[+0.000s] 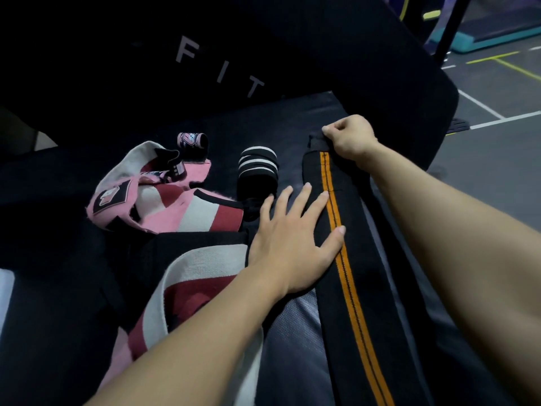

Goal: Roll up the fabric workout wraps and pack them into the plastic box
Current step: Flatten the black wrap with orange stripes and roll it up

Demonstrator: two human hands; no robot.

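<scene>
A long black wrap with an orange centre stripe [336,218] is laid out lengthwise on a dark padded bench [295,332], running from the near right edge of the view toward the far middle. The left hand [295,238] is laid flat on the near-middle part of this wrap, palm down, with the fingers [304,197] straight and spread; the thumb is extended across to the orange stripe. Nothing is gripped by this hand; the fabric is only pressed. The left forearm is stretched in from the near left.

The right hand [349,136] is placed at the far end of the same wrap, knuckles up, with its fingers curled and the end of the fabric pinched between thumb and forefinger. The right forearm is extended from the near right, beside and partly over the wrap.

A rolled black wrap with white stripes [257,168] is seen just left of the striped wrap, near the left fingertips. Farther left, an unrolled pink, white and dark red wrap [164,200] lies loosely heaped, and a small pink roll [191,140] stands beyond it. A second pink, white and red strip [190,291] appears to pass under the left forearm, though the dim light leaves its extent unclear. A black upright pad lettered "FIT" [219,68] rises at the far side.
</scene>
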